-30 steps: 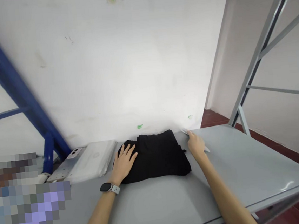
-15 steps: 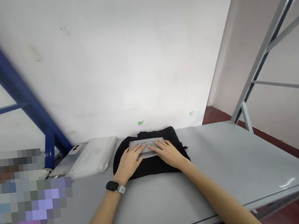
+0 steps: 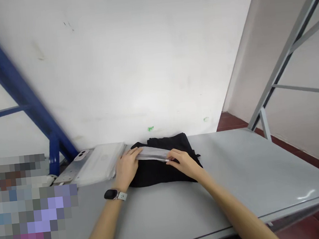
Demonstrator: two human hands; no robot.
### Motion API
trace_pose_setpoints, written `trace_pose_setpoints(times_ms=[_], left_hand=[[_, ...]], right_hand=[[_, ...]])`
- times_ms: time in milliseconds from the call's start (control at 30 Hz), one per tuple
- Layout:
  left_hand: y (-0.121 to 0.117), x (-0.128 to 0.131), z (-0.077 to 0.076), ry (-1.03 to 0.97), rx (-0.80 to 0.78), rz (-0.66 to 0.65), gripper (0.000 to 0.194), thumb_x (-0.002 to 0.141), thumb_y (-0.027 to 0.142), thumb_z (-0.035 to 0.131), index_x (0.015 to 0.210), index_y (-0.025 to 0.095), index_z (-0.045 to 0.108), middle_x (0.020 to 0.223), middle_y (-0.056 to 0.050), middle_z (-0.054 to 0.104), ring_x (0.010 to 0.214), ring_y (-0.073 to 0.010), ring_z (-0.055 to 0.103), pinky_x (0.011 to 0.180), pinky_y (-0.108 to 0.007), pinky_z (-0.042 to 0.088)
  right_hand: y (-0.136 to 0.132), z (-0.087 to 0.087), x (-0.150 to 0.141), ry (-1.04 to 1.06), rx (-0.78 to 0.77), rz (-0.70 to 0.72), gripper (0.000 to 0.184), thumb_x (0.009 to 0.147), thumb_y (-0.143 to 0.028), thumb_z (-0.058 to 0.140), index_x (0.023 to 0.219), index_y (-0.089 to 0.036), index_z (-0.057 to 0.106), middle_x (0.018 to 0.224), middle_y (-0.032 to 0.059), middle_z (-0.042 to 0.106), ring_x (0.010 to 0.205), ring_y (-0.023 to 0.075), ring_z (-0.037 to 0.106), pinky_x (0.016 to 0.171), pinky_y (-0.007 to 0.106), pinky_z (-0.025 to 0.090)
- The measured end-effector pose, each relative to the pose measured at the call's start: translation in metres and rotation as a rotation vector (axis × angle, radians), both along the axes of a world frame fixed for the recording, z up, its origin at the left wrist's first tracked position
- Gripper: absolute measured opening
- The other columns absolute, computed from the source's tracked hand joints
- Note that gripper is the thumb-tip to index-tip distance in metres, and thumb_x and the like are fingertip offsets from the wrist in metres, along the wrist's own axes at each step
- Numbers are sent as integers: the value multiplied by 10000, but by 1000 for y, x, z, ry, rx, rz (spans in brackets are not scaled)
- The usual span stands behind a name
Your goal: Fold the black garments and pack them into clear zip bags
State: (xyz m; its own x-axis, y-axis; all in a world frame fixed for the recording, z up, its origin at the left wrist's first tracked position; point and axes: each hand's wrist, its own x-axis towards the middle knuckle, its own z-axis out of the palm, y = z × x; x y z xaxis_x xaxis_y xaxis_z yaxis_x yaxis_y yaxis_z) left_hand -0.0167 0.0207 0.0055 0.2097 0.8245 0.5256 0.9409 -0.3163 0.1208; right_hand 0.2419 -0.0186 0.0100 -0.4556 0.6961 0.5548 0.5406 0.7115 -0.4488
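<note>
A small translucent zip bag [image 3: 153,154] lies across folded black cloth [image 3: 161,173] on the grey table. My left hand [image 3: 127,167], with a watch on its wrist, grips the bag's left end between thumb and fingers. At the right end, my right hand [image 3: 182,161] pinches the bag's near corner, where a small white piece like a zip slider shows at the fingertips. The bag's edge nearest me is slightly raised off the cloth.
Left of the cloth lies a stack of translucent bags [image 3: 100,164], with a phone [image 3: 81,157] beside it. A blue metal post [image 3: 34,105] rises at the left, a grey frame [image 3: 271,82] at the right. Behind the table [image 3: 238,172] stands a white wall [image 3: 148,60].
Both hands were lying flat on the bag. My left hand has shifted left to its end, and my right hand has closed on the right corner. The bag now looks narrower and lifted.
</note>
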Motion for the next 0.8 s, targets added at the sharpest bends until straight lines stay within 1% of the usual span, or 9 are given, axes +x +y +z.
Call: trace_pose_setpoints(times_ms=[67,133,200,267,333,400,467,600,800], left_hand=[[0,-1,2,-62,21,27,462,841,115,395,1198,270,644,1270,-51,635,1217,-299,527,979,-513,422],[-4,2,7,-89,42,11,411,857,162,452,1189,308,645,1323,-38,594,1291,-329,442,1028,-591,345],[-11,10,16,-83,55,-105,362,843,227,553,1170,345,651,1417,-15,501,1357,-348,332,1057,-613,298],[-20,20,25,-85,61,-263,322,809,289,645,1123,355,675,1475,7,419,1381,-342,267,1080,-579,295],[-28,32,31,-118,68,-382,250,797,325,684,1046,343,707,1470,15,421,1374,-315,269,1096,-544,297],[-34,44,31,-162,86,-433,154,814,326,677,958,324,730,1421,14,482,1350,-290,300,1102,-532,293],[-38,52,27,-195,112,-438,109,843,313,647,904,307,738,1367,6,539,1331,-279,324,1097,-532,297],[-42,60,19,-200,183,-393,152,884,310,589,887,298,741,1326,-3,581,1324,-292,327,1076,-543,304],[-35,53,17,-148,259,-278,198,899,315,561,820,289,740,1270,-4,629,1305,-321,346,1024,-557,307]], right_hand=[[-3,2,-3,72,23,28,122,966,-244,480,985,-216,597,985,27,630,825,139,629,744,251,505],[-4,2,-5,87,85,-4,177,979,-233,440,991,-213,615,1050,44,623,841,140,627,759,257,505],[-3,0,-7,67,174,-77,196,975,-228,440,968,-208,636,1081,59,610,828,145,618,748,268,503],[-2,-4,-10,61,247,-139,194,965,-226,455,941,-202,647,1048,68,607,818,153,606,737,279,500],[-1,-7,-13,92,287,-162,186,959,-221,466,917,-195,646,982,67,603,811,157,594,733,286,498],[-1,-10,-15,133,308,-160,181,953,-210,473,893,-191,643,936,62,584,785,152,574,716,284,496],[-2,-12,-18,151,325,-157,186,946,-203,474,871,-192,644,938,64,555,779,149,552,700,279,496],[-4,-10,-19,114,348,-184,202,940,-200,474,851,-202,656,1025,86,522,870,172,540,730,296,502],[2,-5,-6,-4,429,-299,198,936,-198,487,850,-206,665,1190,114,514,1045,237,524,842,378,482]])
